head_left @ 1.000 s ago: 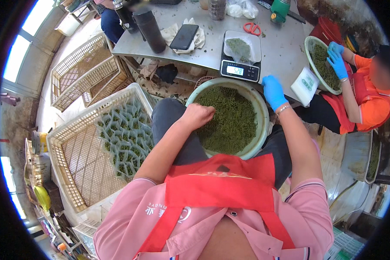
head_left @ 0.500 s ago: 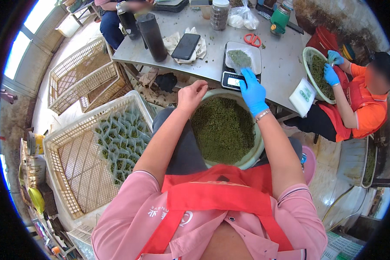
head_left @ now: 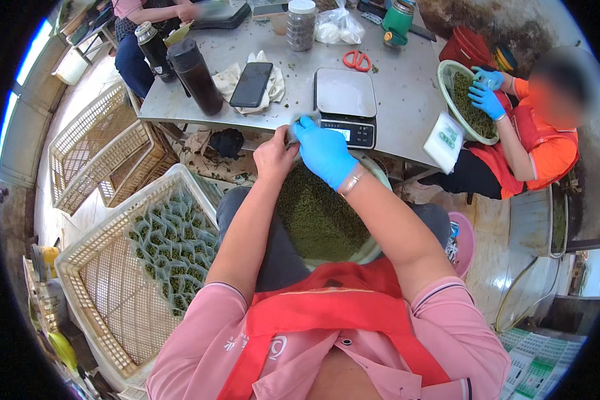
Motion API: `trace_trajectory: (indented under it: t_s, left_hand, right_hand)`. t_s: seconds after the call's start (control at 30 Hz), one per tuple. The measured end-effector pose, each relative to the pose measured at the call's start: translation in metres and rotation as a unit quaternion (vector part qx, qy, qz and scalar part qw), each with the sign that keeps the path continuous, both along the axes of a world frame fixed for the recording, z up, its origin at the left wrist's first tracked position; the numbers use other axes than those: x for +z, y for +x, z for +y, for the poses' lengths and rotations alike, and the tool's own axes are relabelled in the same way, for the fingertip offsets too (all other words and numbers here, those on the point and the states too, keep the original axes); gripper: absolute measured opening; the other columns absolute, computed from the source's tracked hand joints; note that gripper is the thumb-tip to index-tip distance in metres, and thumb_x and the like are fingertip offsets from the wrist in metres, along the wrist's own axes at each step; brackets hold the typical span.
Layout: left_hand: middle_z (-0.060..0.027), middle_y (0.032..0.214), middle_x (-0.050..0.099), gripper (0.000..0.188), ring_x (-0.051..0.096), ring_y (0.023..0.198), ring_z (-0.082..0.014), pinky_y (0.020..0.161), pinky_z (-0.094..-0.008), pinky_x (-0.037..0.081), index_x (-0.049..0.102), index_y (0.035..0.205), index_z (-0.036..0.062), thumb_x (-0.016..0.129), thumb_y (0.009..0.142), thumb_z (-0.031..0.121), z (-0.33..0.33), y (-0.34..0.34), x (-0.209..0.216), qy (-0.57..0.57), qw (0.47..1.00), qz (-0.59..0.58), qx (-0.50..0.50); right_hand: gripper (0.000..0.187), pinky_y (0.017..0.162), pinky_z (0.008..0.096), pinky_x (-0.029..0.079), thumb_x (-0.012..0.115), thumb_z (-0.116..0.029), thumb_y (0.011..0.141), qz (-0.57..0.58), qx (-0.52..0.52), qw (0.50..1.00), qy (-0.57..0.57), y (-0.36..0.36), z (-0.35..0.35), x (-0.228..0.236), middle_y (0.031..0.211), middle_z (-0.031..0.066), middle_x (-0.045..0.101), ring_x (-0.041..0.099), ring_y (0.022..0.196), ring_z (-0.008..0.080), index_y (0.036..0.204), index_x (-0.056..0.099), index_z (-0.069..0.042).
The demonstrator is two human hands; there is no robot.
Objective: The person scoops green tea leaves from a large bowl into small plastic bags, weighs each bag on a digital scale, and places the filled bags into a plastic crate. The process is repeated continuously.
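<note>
In front of the table edge my hands have come together over a small clear plastic bag, mostly hidden by my fingers. My bare left hand pinches one side of it. My right hand, in a blue glove, is closed on the other side. Just beyond them stands a digital scale with a bare pan. Below my hands, between my knees, sits a pale round basin of small green granules.
To the left, a plastic crate holds rows of filled bags. On the metal table lie a phone, red scissors, a dark tumbler and a jar. At right a co-worker handles another basin.
My right hand has lifted the bag off the scale and brought it left to my left hand. The scale pan is now bare. The whole view has shifted slightly.
</note>
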State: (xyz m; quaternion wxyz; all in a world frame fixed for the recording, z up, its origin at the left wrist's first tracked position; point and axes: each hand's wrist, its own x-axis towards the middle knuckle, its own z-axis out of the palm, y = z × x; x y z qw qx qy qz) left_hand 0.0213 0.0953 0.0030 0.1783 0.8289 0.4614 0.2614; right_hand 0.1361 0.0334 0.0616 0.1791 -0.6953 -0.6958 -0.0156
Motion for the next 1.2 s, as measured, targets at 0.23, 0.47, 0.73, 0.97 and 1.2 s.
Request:
trace_trajectory:
  t_s: [0.23, 0.47, 0.73, 0.97, 1.2]
  left_hand:
    - [-0.0126, 0.078, 0.065, 0.061, 0.062, 0.071, -0.0336, 0.060, -0.0434, 0.047, 0.050, 0.121, 0.0176, 0.070, 0.063, 0.020, -0.003, -0.007, -0.012, 0.043, 0.999, -0.007, 0.002]
    - [-0.0130, 0.080, 0.065, 0.057, 0.063, 0.073, -0.0334, 0.063, -0.0426, 0.048, 0.052, 0.121, 0.0183, 0.069, 0.067, 0.023, -0.009, -0.003, -0.009, 0.118, 0.990, -0.015, -0.080]
    - [-0.0121, 0.099, 0.068, 0.057, 0.064, 0.094, -0.0309, 0.080, -0.0380, 0.049, 0.056, 0.119, 0.0152, 0.063, 0.077, 0.053, -0.005, -0.014, 0.007, -0.111, 0.988, -0.077, 0.081]
    - [-0.0138, 0.097, 0.068, 0.056, 0.067, 0.088, -0.0251, 0.079, -0.0350, 0.049, 0.060, 0.116, 0.0080, 0.059, 0.082, 0.052, -0.001, -0.029, -0.024, -0.216, 0.951, -0.212, 0.069]
    - [-0.0076, 0.092, 0.065, 0.045, 0.064, 0.075, -0.0147, 0.067, -0.0300, 0.049, 0.057, 0.115, -0.0028, 0.050, 0.094, 0.036, -0.037, -0.129, 0.036, -0.212, 0.882, -0.420, 0.038]
  right_hand:
    - [0.027, 0.057, 0.0443, 0.051, 0.053, -0.012, 0.080, 0.022, 0.034, 0.998, -0.043, -0.006, -0.009, 0.005, 0.104, 0.0122, 0.057, 0.063, 0.069, 0.0332, 0.107, 0.054, -0.011]
    - [0.026, 0.060, 0.0444, 0.052, 0.052, -0.011, 0.081, 0.071, 0.001, 0.991, -0.111, 0.006, -0.011, -0.029, 0.096, 0.0173, 0.062, 0.063, 0.071, 0.0352, 0.106, 0.059, -0.012]
    - [0.041, 0.079, 0.0317, 0.048, 0.052, -0.033, 0.092, 0.393, -0.117, 0.907, 0.098, 0.133, -0.092, 0.012, 0.103, 0.0084, 0.064, 0.061, 0.084, 0.0151, 0.121, 0.057, -0.004]
    - [0.031, 0.087, 0.0410, 0.045, 0.049, -0.026, 0.088, -0.346, -0.279, 0.895, 0.024, 0.294, -0.156, -0.080, 0.109, 0.0175, 0.060, 0.057, 0.098, 0.0335, 0.106, 0.060, -0.003]
    - [0.030, 0.087, 0.0382, 0.045, 0.043, -0.018, 0.093, -0.171, -0.272, 0.930, 0.178, 0.313, -0.152, -0.110, 0.104, 0.0180, 0.064, 0.060, 0.096, 0.0318, 0.104, 0.064, 0.000]
